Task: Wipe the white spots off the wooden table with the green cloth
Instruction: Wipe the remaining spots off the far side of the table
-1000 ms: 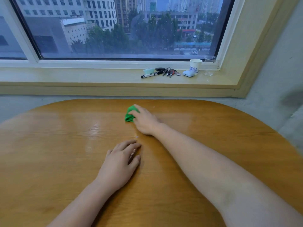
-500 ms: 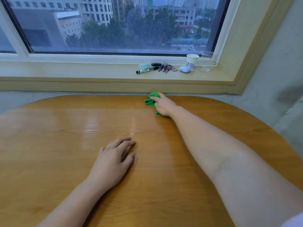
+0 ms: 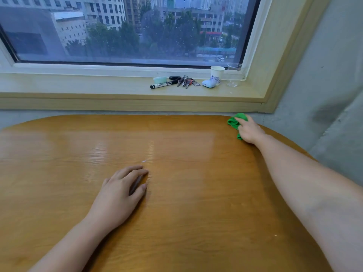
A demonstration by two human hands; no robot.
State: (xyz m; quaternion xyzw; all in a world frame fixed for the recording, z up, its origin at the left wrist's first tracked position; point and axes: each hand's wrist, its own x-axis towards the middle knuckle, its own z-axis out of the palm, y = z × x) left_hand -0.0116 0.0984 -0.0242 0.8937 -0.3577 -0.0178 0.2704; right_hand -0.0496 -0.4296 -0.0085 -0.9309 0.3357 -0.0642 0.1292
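The wooden table fills the lower view, glossy and orange-brown. My right hand is stretched to the table's far right corner, pressing the crumpled green cloth flat against the wood right at the edge. My left hand lies palm down near the table's middle, fingers slightly apart, holding nothing. A small white spot shows just beyond the left fingertips. Another tiny white speck sits near the right forearm.
A windowsill runs behind the table, holding a black marker, a bunch of keys, a white earbud case, a paper cup and a clear plastic cup. A grey concrete wall stands on the right.
My right hand has swept the green cloth from the table's middle to the far right corner. The left hand stayed flat in place.
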